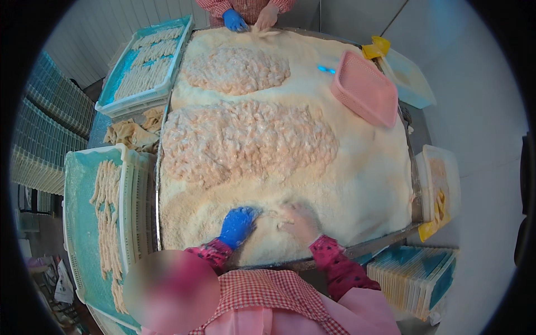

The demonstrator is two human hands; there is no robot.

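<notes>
My left hand [236, 226], in a blue glove, rests in pale breadcrumbs [368, 190] low in the middle of the head view, fingers slightly bent and apart, their tips dusted with crumbs. My right hand [299, 223], pale, lies to its right with fingers spread into the crumbs, touching what looks like a coated strip [273, 215] between the hands; its exact shape is unclear. Beyond both hands lies a wide heap of raw, wet pale pieces [245, 142], with a smaller heap [237, 70] behind it.
Trays of coated strips [109, 218] [142, 61] line the left, beside crumpled cloth [128, 134] and stacked racks [44, 145]. At right are a pink basket [363, 86], two bins [407, 78] [438, 184] and stacked trays [410, 276]. A co-worker's hands [251, 19] work at the far edge.
</notes>
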